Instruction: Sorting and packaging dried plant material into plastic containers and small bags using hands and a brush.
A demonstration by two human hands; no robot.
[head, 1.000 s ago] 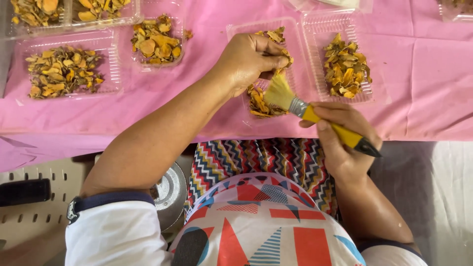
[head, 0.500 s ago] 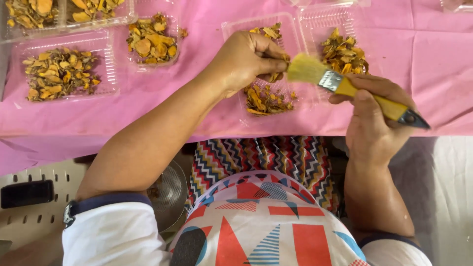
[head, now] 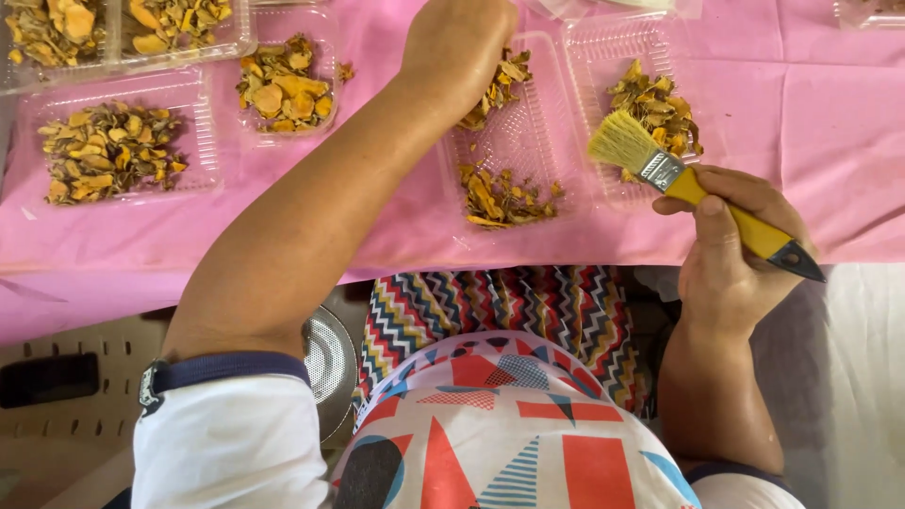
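A pink cloth (head: 811,104) covers the table from 9 to 3 o'clock across the upper half of the view. On it, at about 12 o'clock, lies an open clear clamshell (head: 551,104), its two halves side by side. The left half holds two small heaps of dried yellow-orange slices (head: 500,193), one at its near end and one at its far end; the right half holds another heap (head: 660,108) at about 1 o'clock.

The left hand (head: 457,52) reaches up to 12 o'clock over the far end of the left half, fingers curled down and closed among the slices there; what they grip is hidden under the hand.

The right hand (head: 731,250), at 3 o'clock, is clenched around the yellow handle of a brush (head: 693,188). The brush slants toward 10 o'clock, its pale bristles over the near edge of the right half, just beside that heap; whether they touch it I cannot tell.

At 10 o'clock a tray (head: 203,141) holds more slices, a smaller tray (head: 325,57) sits at 11 o'clock, and further trays (head: 240,28) lie along the top left edge.
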